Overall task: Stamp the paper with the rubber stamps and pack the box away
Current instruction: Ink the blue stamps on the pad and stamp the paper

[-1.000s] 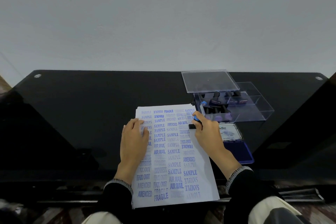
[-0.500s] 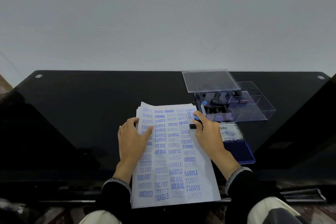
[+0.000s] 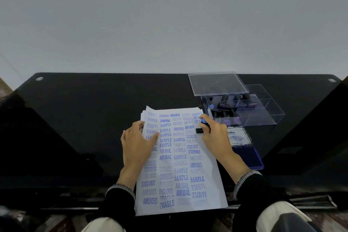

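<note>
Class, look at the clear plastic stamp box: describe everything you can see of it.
The clear plastic box stands on the black table, beyond the open ink pad and right of the stamped paper. Its thin transparent walls form compartments; the left ones hold dark-handled rubber stamps, the right ones look empty. Its clear lid is off, propped on the box's far left corner. Neither hand touches it.

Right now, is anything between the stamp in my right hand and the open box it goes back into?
Nothing visible blocks it. The right hand holds the stamp on the paper, just beside the box. The lid covers only the box's far part; the near side is open.
</note>
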Motion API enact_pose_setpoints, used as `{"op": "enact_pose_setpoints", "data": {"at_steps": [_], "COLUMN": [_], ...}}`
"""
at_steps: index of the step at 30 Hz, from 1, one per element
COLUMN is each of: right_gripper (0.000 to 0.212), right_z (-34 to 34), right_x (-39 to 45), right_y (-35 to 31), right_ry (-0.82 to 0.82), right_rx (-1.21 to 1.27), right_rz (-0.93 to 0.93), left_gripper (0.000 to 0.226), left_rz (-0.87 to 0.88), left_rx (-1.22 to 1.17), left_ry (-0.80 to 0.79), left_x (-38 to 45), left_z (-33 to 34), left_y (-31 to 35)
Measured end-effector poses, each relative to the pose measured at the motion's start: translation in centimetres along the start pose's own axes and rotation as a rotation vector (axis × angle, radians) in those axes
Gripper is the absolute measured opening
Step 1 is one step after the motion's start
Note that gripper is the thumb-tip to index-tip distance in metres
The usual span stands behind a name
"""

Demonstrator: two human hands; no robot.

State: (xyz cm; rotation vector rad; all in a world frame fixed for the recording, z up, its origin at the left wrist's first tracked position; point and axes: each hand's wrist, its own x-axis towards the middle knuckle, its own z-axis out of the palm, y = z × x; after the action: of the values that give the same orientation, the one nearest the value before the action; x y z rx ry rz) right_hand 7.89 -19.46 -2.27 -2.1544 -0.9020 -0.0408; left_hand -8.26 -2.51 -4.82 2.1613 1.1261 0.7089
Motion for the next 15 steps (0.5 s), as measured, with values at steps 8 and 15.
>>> {"op": "enact_pose_setpoints", "data": {"at_steps": [8, 15], "right_gripper": [0.024, 0.023], "right_z": [-0.3, -0.3], "right_x": [-1.5, 0.4], "right_y": [-0.5, -0.1], "right_ry": [0.034, -0.033], "right_rx": [0.080, 0.012], "right_rz": [-0.029, 0.030], "left_gripper": [0.058, 0.058], "left_rz": [0.013, 0.021], "left_rx": [0.023, 0.027], "left_ry": [0.004, 0.007], "left_x": [0.1, 0.1], "left_z": [0.1, 0.2], "left_y": [-0.1, -0.2]}}
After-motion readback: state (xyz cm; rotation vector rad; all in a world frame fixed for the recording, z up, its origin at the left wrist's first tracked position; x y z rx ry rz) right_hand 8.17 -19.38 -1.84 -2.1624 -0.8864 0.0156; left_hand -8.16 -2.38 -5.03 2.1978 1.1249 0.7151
